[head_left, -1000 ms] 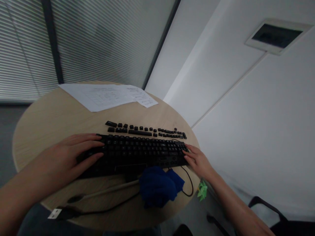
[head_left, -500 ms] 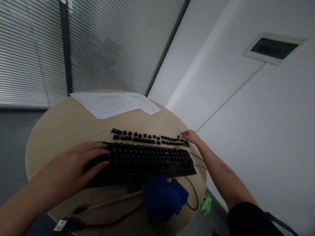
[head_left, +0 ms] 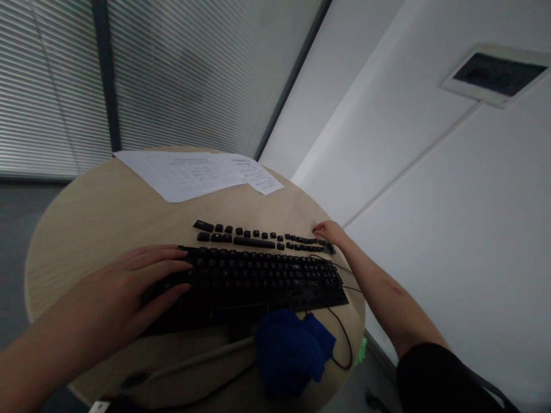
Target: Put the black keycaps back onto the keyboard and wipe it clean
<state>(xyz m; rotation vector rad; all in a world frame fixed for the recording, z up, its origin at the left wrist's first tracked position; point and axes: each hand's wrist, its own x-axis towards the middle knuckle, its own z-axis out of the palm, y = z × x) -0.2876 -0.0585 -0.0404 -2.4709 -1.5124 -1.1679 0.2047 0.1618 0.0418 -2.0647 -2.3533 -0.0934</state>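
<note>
The left hand rests its spread, unclenched grip on the left end of the black keyboard, which lies on the round counter. Beyond the keyboard, the right hand pinches a small dark keycap at the right end of the loose keycaps.

1 head view, forward and down

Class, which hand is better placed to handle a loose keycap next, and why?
Probably the right hand: its fingertips are near the right end of the loose keycaps, while the left hand lies on the keyboard's left end.
</note>
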